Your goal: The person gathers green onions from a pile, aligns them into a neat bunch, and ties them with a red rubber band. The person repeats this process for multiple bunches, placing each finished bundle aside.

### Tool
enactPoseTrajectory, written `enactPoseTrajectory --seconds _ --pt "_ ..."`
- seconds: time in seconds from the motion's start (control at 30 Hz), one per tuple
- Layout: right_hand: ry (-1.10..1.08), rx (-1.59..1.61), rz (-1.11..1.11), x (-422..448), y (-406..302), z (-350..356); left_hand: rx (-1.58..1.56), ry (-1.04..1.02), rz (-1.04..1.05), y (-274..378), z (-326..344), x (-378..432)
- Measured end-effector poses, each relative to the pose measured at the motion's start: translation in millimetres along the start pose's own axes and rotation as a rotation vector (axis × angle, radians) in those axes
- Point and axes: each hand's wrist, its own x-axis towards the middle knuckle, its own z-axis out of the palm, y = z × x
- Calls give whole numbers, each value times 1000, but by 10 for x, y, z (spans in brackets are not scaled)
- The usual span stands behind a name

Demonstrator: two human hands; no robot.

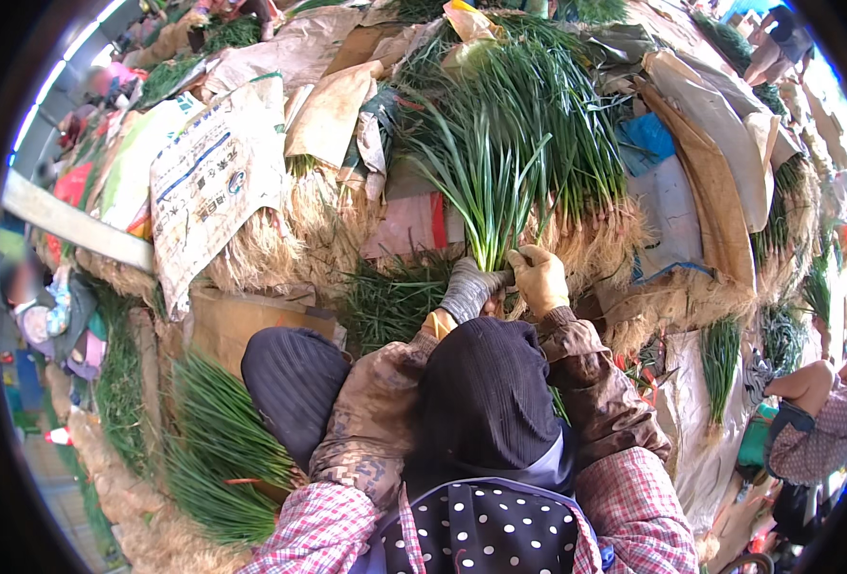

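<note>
My left hand [466, 288], in a grey glove, is closed around the lower stems of a bunch of long green leafy stalks [486, 208], like garlic chives or scallions. The leaves fan upward, away from me. My right hand [540, 278], in a pale yellow glove, is at the right side of the same bunch, thumb and fingertips drawn together by the stems; whether anything thin is pinched there cannot be told. Beyond the hands lies a large pile of the same greens [581, 158], its pale stringy roots [596, 240] towards me.
Sacks [215, 179] and brown sheets [703, 194] cover more rooted bundles on both sides. Cut leaves [395, 298] lie before my knees. Tied greens [230, 445] rest at my left. Other people sit at the far left and at the right [818, 423].
</note>
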Motion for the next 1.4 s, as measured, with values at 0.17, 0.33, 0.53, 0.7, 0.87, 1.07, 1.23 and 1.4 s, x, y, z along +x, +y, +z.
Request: enactPoseTrajectory --seconds 0.17,0.33,0.53,0.7,0.87,1.07,1.23,1.4 --pt "-54 502 399 0 82 15 -275 -72 148 -149 -11 59" --pt "-37 425 483 339 170 -223 -369 23 191 -231 -39 130" --pt "-235 -275 -21 882 595 -725 -234 146 140 -152 -278 257" --pt "-200 332 221 702 87 -849 -177 374 403 -176 -470 286" --pt "-71 703 -235 747 585 -618 -322 -118 285 -100 -286 256" --pt "-381 1045 197 427 -45 -465 -317 -403 243 -6 -214 233" --pt "-188 974 389 510 -92 -334 -112 -214 126 102 -77 188" --pt "198 1257 749 843 -152 -221 -328 -37 155 -77 -83 298"
